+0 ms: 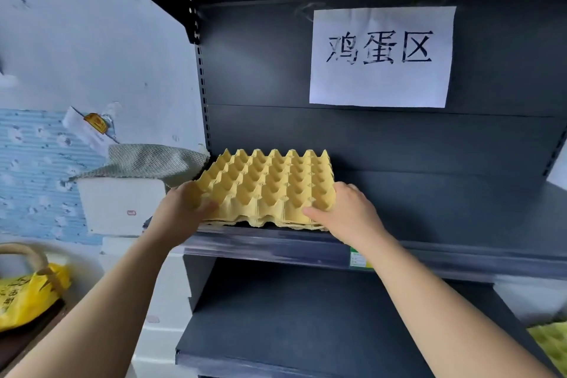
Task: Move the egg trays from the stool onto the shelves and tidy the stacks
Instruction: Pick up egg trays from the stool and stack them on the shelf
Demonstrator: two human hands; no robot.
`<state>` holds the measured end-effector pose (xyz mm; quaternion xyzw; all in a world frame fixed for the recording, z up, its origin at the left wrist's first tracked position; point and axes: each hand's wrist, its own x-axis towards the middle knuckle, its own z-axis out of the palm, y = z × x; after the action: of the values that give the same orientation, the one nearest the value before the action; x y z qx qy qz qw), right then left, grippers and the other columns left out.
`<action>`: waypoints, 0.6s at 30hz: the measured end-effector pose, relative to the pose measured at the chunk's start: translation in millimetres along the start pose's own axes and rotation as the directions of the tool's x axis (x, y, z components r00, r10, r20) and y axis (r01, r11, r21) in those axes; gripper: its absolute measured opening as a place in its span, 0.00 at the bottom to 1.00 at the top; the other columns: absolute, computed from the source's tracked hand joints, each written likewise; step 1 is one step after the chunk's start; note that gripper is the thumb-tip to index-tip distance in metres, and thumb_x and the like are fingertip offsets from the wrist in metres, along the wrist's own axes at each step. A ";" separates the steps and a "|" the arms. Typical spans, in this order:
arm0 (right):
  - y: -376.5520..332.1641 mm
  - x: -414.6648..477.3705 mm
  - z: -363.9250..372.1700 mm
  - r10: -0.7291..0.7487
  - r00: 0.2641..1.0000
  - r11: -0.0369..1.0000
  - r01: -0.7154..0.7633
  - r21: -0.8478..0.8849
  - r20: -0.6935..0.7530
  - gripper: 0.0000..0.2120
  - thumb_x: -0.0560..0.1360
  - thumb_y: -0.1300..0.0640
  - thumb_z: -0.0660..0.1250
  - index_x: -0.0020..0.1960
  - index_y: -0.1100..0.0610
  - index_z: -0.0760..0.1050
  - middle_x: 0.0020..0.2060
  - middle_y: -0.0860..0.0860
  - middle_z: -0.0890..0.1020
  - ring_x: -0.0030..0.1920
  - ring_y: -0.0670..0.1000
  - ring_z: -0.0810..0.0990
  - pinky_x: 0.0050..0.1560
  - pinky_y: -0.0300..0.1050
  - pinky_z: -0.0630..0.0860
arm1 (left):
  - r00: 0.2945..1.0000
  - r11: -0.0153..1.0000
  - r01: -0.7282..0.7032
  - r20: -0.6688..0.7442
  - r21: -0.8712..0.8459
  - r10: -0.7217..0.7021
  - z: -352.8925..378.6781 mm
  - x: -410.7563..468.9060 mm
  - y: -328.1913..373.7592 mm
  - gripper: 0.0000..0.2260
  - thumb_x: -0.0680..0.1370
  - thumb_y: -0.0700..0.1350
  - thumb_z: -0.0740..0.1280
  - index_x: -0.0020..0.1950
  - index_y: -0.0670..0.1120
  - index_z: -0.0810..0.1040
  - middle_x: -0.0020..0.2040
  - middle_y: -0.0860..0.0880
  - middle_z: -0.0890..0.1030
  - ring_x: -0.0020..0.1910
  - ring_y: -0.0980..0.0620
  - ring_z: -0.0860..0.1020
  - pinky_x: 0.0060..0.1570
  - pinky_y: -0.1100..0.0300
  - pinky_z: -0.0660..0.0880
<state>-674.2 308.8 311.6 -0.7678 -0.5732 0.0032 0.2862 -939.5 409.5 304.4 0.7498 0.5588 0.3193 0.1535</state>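
From my feed, the stack of egg trays (267, 190) sits at the left end of the shelf (445, 224), its near side right at the shelf's front edge. I see the left hand (184, 205) gripping the stack's near left corner, thumb on top. The right hand (346, 212) holds the near right corner, thumb laid across the cups. A paper sign (382, 57) hangs on the back panel above, and a white box (122, 205) stands just left of the shelf.
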 end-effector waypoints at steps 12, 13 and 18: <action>39.8 -66.3 -53.2 -0.108 0.982 0.972 0.071 -0.226 -0.155 0.20 0.78 0.47 0.61 0.63 0.58 0.74 0.63 0.51 0.76 0.55 0.52 0.76 0.58 0.46 0.72 | 0.825 0.832 -0.515 -0.146 0.207 0.546 56.9 -56.8 94.0 0.17 0.76 0.51 0.68 0.60 0.43 0.80 0.58 0.45 0.81 0.52 0.39 0.79 0.52 0.46 0.74; 49.8 -76.0 -59.1 -0.095 0.982 0.970 0.055 -0.235 -0.163 0.19 0.78 0.47 0.61 0.63 0.59 0.74 0.63 0.51 0.76 0.56 0.52 0.76 0.58 0.47 0.72 | 0.806 0.814 -0.551 -0.134 0.186 0.577 66.6 -66.7 106.9 0.16 0.75 0.51 0.68 0.59 0.44 0.81 0.57 0.46 0.82 0.51 0.40 0.79 0.51 0.48 0.75; 114.2 -129.8 -93.4 0.000 0.976 0.958 -0.063 -0.280 -0.218 0.17 0.77 0.49 0.62 0.57 0.61 0.76 0.57 0.53 0.80 0.58 0.54 0.75 0.56 0.50 0.73 | 0.722 0.723 -0.690 -0.031 0.041 0.691 120.1 -112.1 173.8 0.17 0.74 0.53 0.63 0.55 0.44 0.82 0.52 0.47 0.83 0.47 0.42 0.80 0.48 0.50 0.77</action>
<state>-587.3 133.2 297.2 -0.8059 -0.5209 -0.1580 0.2328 -751.9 262.7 282.1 0.8986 0.2470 0.3626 0.0014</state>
